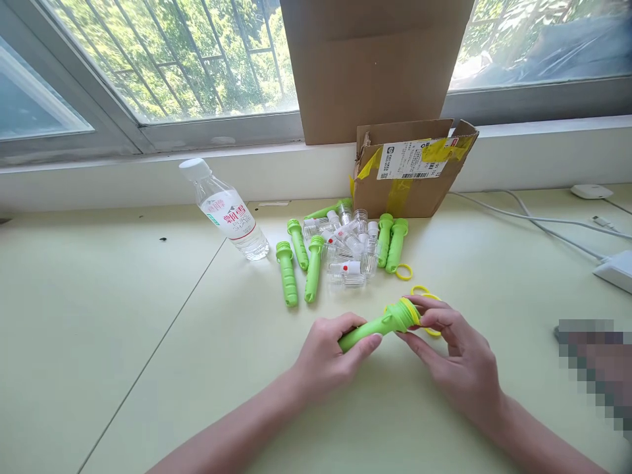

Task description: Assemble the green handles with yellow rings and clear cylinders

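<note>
My left hand (338,349) is wrapped round the grip of a green plastic torch-shaped handle (378,326), tilted with its wide threaded end up to the right. A yellow ring (409,311) sits around that wide end. Thumb and fingers of my right hand (451,352) pinch the ring at its right side. Just behind these fingers, more yellow rings (433,332) lie on the table, partly hidden. Farther back stand out several similar green handles (288,276) and a heap of clear ribbed plastic tubes (354,281), some with white parts inside.
An open cardboard box (375,197) with yellow tape stands at the back against the sill. Left of the heap is a water bottle (232,217). Grey cables (538,217) run to a white device (615,270) at right. A blurred-out patch (592,355) covers something at the right edge.
</note>
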`<state>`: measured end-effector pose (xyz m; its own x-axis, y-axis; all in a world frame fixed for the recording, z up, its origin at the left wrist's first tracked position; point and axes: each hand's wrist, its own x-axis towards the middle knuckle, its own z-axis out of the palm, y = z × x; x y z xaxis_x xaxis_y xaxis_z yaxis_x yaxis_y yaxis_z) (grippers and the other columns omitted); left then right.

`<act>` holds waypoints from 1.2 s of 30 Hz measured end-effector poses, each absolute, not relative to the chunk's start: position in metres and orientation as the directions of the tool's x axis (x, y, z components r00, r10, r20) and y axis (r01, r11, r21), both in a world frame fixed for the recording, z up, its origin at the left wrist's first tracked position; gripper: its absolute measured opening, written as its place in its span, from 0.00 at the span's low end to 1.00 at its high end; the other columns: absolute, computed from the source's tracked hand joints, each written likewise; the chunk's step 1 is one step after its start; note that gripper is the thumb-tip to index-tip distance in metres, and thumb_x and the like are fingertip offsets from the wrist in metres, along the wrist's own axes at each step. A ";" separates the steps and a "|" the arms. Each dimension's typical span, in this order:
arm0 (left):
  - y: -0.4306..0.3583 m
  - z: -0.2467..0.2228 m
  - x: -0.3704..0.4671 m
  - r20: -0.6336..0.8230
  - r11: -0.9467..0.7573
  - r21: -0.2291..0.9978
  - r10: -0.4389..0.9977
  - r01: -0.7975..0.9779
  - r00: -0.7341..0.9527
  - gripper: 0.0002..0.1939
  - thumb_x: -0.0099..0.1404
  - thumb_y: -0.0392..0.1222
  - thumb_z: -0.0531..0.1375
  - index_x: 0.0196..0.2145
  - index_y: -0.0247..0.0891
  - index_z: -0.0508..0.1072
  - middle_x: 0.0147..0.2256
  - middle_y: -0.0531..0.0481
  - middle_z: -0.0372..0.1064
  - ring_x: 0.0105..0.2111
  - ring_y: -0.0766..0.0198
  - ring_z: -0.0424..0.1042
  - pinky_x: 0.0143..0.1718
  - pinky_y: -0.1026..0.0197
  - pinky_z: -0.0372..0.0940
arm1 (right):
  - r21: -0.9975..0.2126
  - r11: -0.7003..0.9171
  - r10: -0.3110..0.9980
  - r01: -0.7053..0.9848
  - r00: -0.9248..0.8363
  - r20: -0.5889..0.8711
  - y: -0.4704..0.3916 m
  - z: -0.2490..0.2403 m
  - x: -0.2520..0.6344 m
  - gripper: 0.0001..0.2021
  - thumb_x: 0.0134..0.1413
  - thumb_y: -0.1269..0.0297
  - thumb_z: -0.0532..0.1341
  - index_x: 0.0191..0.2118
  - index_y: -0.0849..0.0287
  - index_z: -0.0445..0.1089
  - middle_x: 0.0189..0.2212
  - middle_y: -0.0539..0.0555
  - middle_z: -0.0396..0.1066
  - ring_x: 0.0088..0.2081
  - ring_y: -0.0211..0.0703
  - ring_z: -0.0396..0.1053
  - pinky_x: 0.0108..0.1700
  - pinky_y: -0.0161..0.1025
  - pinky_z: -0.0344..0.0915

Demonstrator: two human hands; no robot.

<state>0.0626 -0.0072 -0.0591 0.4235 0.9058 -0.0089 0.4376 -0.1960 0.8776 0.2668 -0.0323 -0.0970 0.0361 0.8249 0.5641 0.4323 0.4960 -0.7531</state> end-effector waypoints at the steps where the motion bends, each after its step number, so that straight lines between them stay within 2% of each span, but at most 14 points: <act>1: -0.007 -0.058 0.063 -0.018 -0.184 0.883 0.905 0.431 0.424 0.15 0.65 0.50 0.56 0.32 0.34 0.74 0.22 0.52 0.67 0.21 0.69 0.63 0.23 0.66 0.56 | -0.752 0.496 0.824 0.435 0.039 0.566 -0.032 -0.097 0.267 0.12 0.50 0.76 0.65 0.38 0.56 0.64 0.47 0.59 0.71 0.51 0.51 0.71 0.46 0.49 0.75; 7: -0.004 -0.055 0.062 -0.090 -0.112 0.906 0.890 0.407 0.446 0.18 0.66 0.50 0.55 0.26 0.34 0.72 0.20 0.53 0.66 0.19 0.70 0.62 0.22 0.66 0.55 | -0.783 0.461 0.851 0.418 0.042 0.524 -0.033 -0.097 0.265 0.13 0.50 0.75 0.65 0.40 0.56 0.63 0.48 0.60 0.71 0.52 0.52 0.70 0.44 0.47 0.76; 12: -0.003 -0.054 0.061 -0.145 -0.069 0.915 0.863 0.397 0.483 0.19 0.67 0.51 0.53 0.28 0.34 0.72 0.24 0.51 0.69 0.21 0.70 0.63 0.23 0.66 0.56 | -0.773 0.471 0.842 0.424 0.047 0.538 -0.034 -0.100 0.266 0.13 0.51 0.75 0.65 0.40 0.55 0.62 0.48 0.60 0.72 0.50 0.51 0.72 0.47 0.48 0.75; 14: -0.003 -0.056 0.061 -0.093 -0.103 0.918 0.882 0.382 0.461 0.15 0.65 0.51 0.56 0.33 0.34 0.73 0.25 0.52 0.68 0.22 0.69 0.63 0.24 0.66 0.57 | -0.744 0.487 0.820 0.458 0.053 0.569 -0.034 -0.101 0.267 0.13 0.50 0.75 0.65 0.39 0.56 0.62 0.47 0.61 0.73 0.49 0.52 0.73 0.48 0.50 0.74; 16: -0.003 -0.058 0.062 -0.009 -0.160 0.909 0.915 0.384 0.404 0.16 0.59 0.51 0.63 0.37 0.35 0.72 0.26 0.52 0.67 0.24 0.68 0.64 0.25 0.66 0.58 | -0.719 0.500 0.804 0.483 0.049 0.593 -0.033 -0.102 0.268 0.14 0.50 0.75 0.65 0.39 0.56 0.63 0.47 0.61 0.73 0.49 0.53 0.73 0.49 0.51 0.74; 19: -0.005 -0.061 0.063 0.095 -0.243 0.867 0.937 0.435 0.335 0.17 0.52 0.48 0.69 0.34 0.35 0.71 0.28 0.52 0.68 0.26 0.67 0.65 0.27 0.65 0.60 | -0.703 0.510 0.793 0.495 0.047 0.608 -0.033 -0.102 0.269 0.14 0.49 0.76 0.66 0.39 0.56 0.64 0.46 0.61 0.74 0.49 0.53 0.73 0.49 0.51 0.73; 23: -0.009 -0.064 0.065 0.196 -0.316 0.821 0.938 0.475 0.286 0.09 0.56 0.42 0.66 0.31 0.35 0.72 0.29 0.50 0.70 0.28 0.66 0.68 0.29 0.65 0.61 | -0.708 0.521 0.786 0.477 0.056 0.616 -0.034 -0.101 0.268 0.13 0.49 0.76 0.66 0.38 0.56 0.65 0.46 0.61 0.74 0.48 0.53 0.74 0.49 0.51 0.73; 27: -0.012 -0.065 0.065 0.233 -0.346 0.811 0.931 0.472 0.282 0.10 0.57 0.44 0.65 0.32 0.34 0.75 0.27 0.50 0.71 0.27 0.66 0.68 0.29 0.65 0.61 | -0.715 0.510 0.790 0.478 0.069 0.609 -0.034 -0.102 0.268 0.12 0.49 0.75 0.66 0.38 0.56 0.65 0.47 0.60 0.74 0.49 0.53 0.73 0.50 0.50 0.73; 31: -0.012 -0.065 0.064 0.184 -0.314 0.841 0.932 0.440 0.313 0.11 0.59 0.44 0.64 0.34 0.33 0.75 0.26 0.51 0.71 0.24 0.69 0.66 0.27 0.66 0.60 | -0.749 0.452 0.838 0.485 0.057 0.543 -0.033 -0.101 0.269 0.13 0.50 0.71 0.66 0.39 0.56 0.64 0.47 0.60 0.73 0.51 0.51 0.72 0.48 0.47 0.74; 36: -0.009 -0.063 0.063 0.078 -0.235 0.877 0.931 0.420 0.358 0.14 0.63 0.48 0.60 0.34 0.32 0.75 0.22 0.53 0.65 0.21 0.71 0.60 0.23 0.67 0.55 | -0.796 0.413 0.880 0.442 0.032 0.475 -0.033 -0.099 0.268 0.13 0.51 0.69 0.66 0.40 0.55 0.62 0.50 0.60 0.70 0.48 0.48 0.73 0.45 0.44 0.75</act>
